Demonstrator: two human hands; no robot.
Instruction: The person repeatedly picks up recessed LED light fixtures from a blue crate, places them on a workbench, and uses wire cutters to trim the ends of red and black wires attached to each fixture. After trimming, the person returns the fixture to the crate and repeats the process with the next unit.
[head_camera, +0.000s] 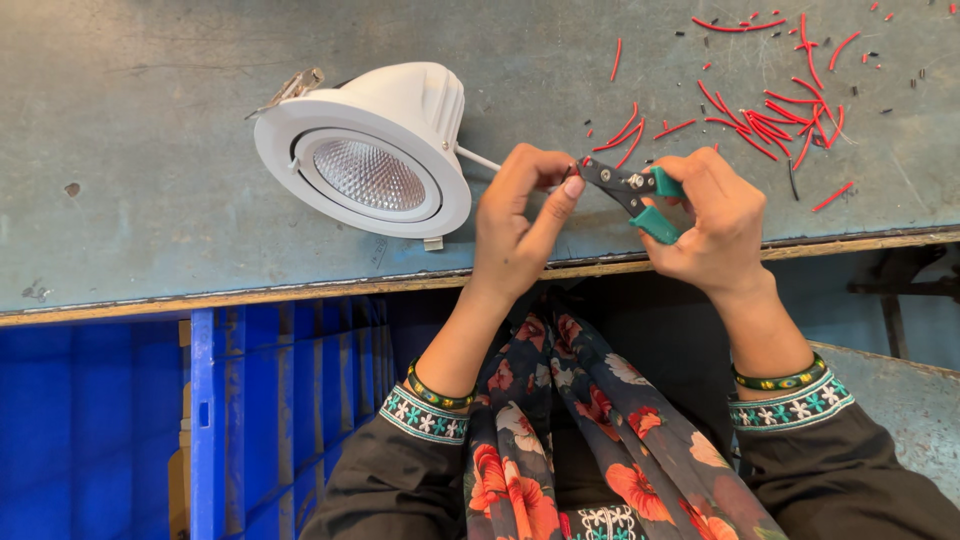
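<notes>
The worn grey-blue metal desk (150, 200) fills the far half of the view, and a blue plastic crate (250, 420) stands under its near edge at the left. On the desk, left of the hands, lies a round white recessed lamp with a faceted reflector (365, 150), tilted toward the viewer; its thin white wire (478, 158) runs right to the left hand (515, 225). This hand is raised above the near desk edge, its fingers (560, 195) pinched narrow on the wire end just at the tool's tip. The right hand (715, 215) is closed around the green handles of the small black wire stripper (630, 190), which points left. Short red wire scraps (770, 115) lie scattered far right.
</notes>
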